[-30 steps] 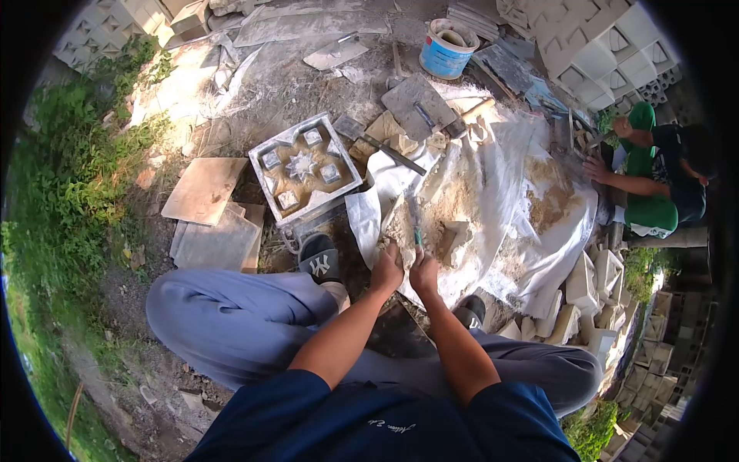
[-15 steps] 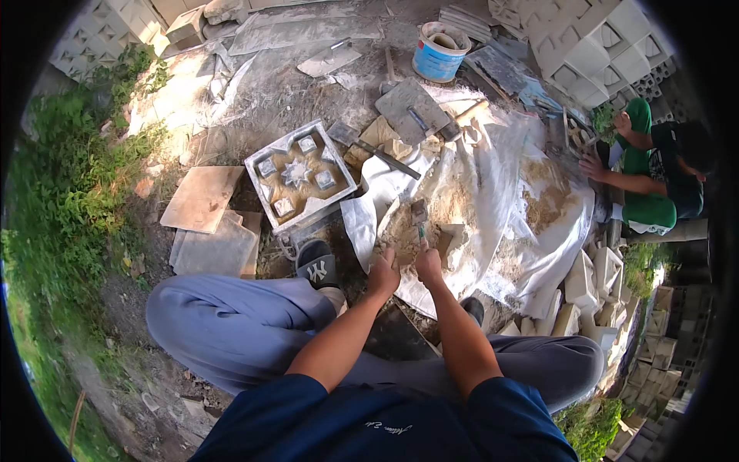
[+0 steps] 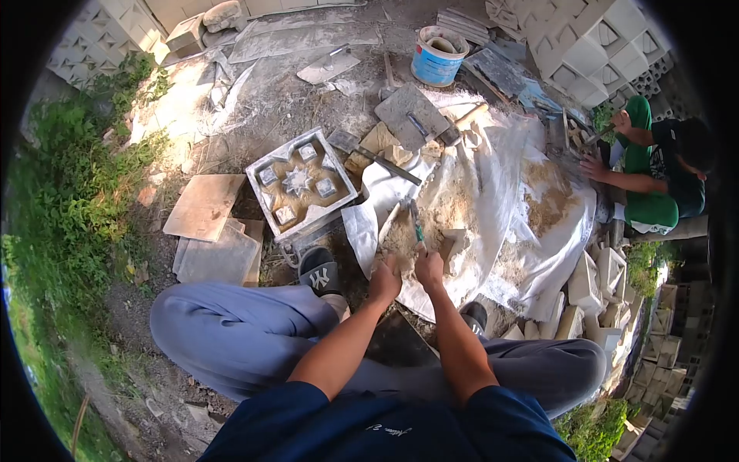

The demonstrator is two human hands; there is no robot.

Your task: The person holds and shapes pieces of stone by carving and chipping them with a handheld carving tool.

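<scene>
Green-handled tool (image 3: 418, 226) tight in right hand (image 3: 429, 268), grip unclear in left hand (image 3: 385, 279), mould (image 3: 299, 183) beside sheet (image 3: 500, 192).

The right hand (image 3: 429, 268) grasps a green-handled tool (image 3: 418, 228) over a powder-strewn white sheet (image 3: 359, 229), the left hand (image 3: 385, 279) near it, a square mould (image 3: 298, 183) at left.

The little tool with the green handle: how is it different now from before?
The green-handled tool has turned, still held in the right hand: half a second ago its broad face showed; now its blade looks nearly edge-on. The left hand stays close by. The square mould and blue bucket haven't moved.
</scene>
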